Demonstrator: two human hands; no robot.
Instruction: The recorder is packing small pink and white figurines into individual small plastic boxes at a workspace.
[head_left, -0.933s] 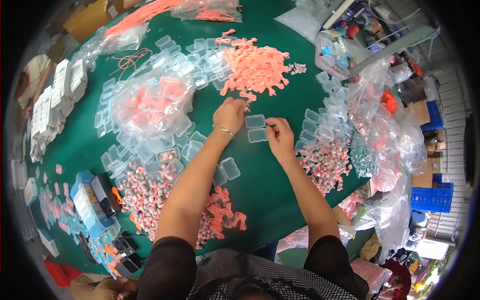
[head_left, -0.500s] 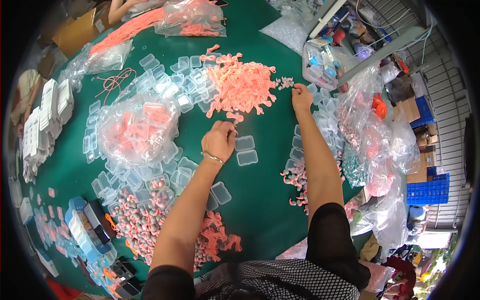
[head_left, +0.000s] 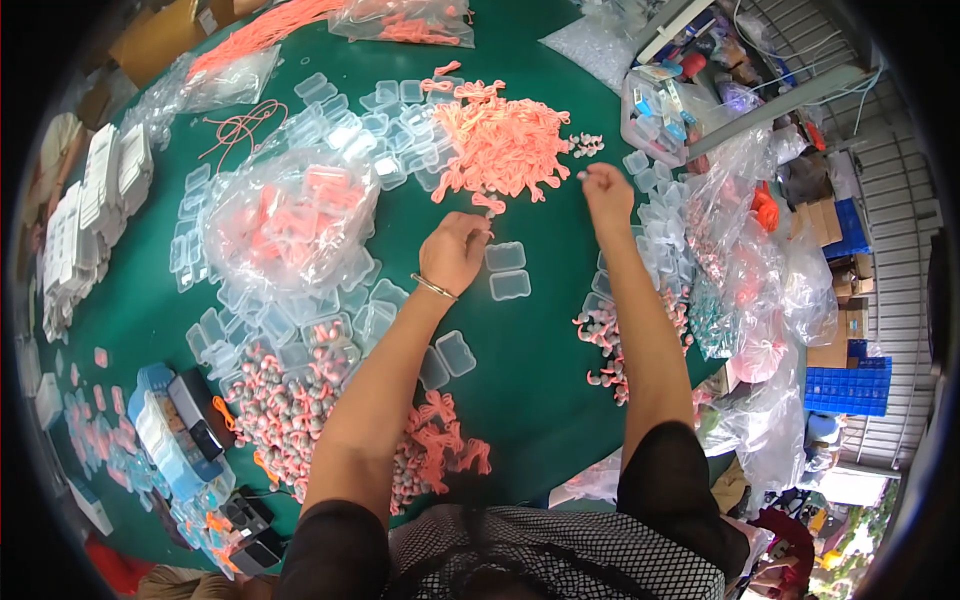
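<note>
My left hand (head_left: 455,252), with a bracelet at the wrist, is closed in a pinch just below a small coral cord bundle (head_left: 487,202) with a greyish bit at its near end. What lies between those fingertips is too small to make out. To the right, my right hand (head_left: 608,195) pinches a small pale piece (head_left: 583,176) between thumb and finger. Beyond it sits a little cluster of grey-white pieces (head_left: 587,145). A heap of coral cord bundles (head_left: 505,145) lies between and beyond both hands. Two clear plastic cases (head_left: 505,257) rest beside my left hand.
Many clear cases (head_left: 370,135) and a bulging plastic bag (head_left: 285,215) spread at the left. Nearer lies a pile of grey-and-coral pieces (head_left: 280,400) and loose coral cords (head_left: 445,440). More cases (head_left: 655,235) and bags (head_left: 755,290) line the right, below a metal post (head_left: 780,110).
My right hand has drawn back from the grey-white cluster with a small piece in its fingertips. My left hand stays by the cord bundle. The whole view has shifted a little.
</note>
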